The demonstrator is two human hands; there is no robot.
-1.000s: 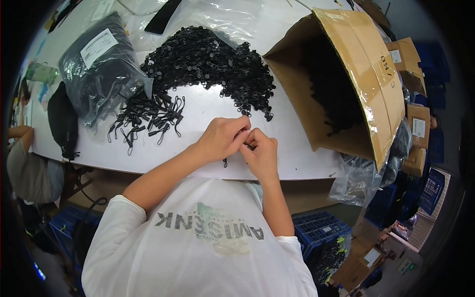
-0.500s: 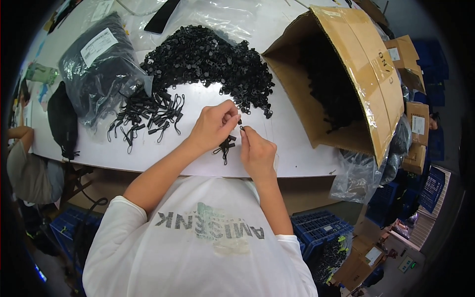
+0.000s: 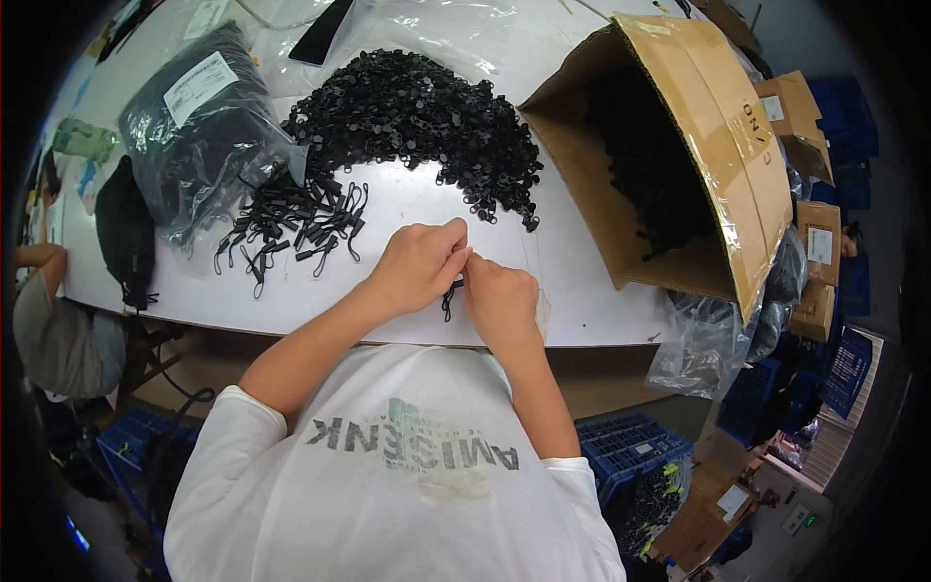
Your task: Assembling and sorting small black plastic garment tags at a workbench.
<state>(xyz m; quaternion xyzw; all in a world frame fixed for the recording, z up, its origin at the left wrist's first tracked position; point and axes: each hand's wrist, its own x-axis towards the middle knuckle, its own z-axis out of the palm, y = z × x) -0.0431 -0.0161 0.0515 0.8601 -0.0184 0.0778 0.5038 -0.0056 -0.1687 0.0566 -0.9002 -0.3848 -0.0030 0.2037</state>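
Observation:
My left hand (image 3: 419,267) and my right hand (image 3: 500,303) meet over the white table near its front edge. Both are closed, fingertips pinched together, and what lies between them is hidden now. Part of a black cord loop (image 3: 447,305) shows on the table below the fingers. To the left lies a loose heap of black cord-loop zipper pulls (image 3: 312,221) with dark tube-like grips. Beyond my hands spreads a large curved pile of small black plastic pieces (image 3: 407,112).
A cardboard box (image 3: 722,116) lies open on its side at the right, dark contents inside. Back left sits a clear plastic bag (image 3: 208,131) of dark items beside a black pouch (image 3: 124,233). A blue crate (image 3: 630,451) stands below right. Another person's arm (image 3: 41,260) shows far left.
My hands have drawn together, covering the small black piece visible between them before. My right hand has shifted slightly left, and more of the pulls beneath are hidden.

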